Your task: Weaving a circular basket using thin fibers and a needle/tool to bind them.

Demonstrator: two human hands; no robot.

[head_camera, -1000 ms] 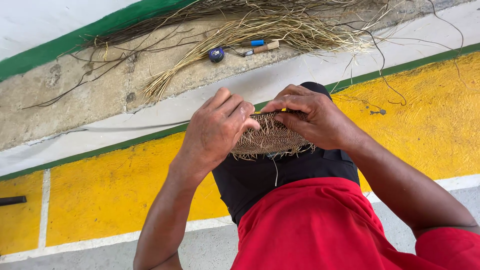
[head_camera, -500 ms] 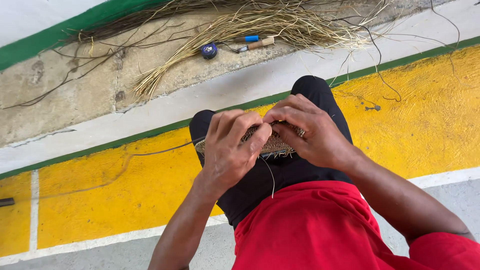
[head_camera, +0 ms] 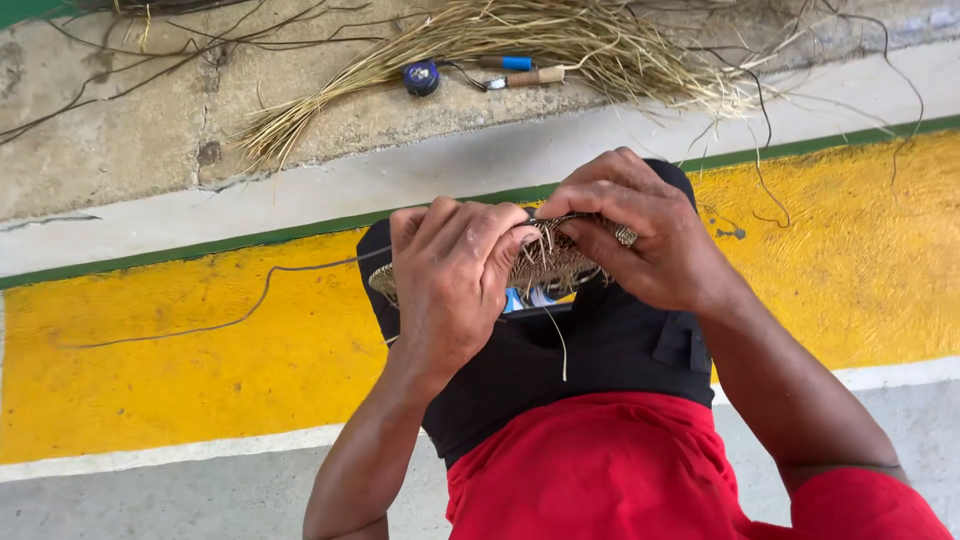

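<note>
A small round woven straw piece (head_camera: 545, 262) rests above my black-clad lap. My left hand (head_camera: 452, 280) grips its left rim, fingers curled over the edge. My right hand (head_camera: 640, 240), with a ring on one finger, pinches the upper right rim between thumb and fingers. Loose straw ends stick up between the two hands. A thin dark strand (head_camera: 230, 310) trails from the piece leftwards across the yellow floor.
A bundle of dry straw (head_camera: 520, 45) lies on the concrete ledge ahead, with a small round blue object (head_camera: 421, 77) and tools with blue and wooden handles (head_camera: 525, 72) beside it. Below the ledge run a white band (head_camera: 300, 200), a green line and a yellow painted strip (head_camera: 180, 370).
The view has shifted, so hands and woven piece sit further right and lower in the frame. My hands have drawn closer together on the piece, and the long dark strand now trails left.
</note>
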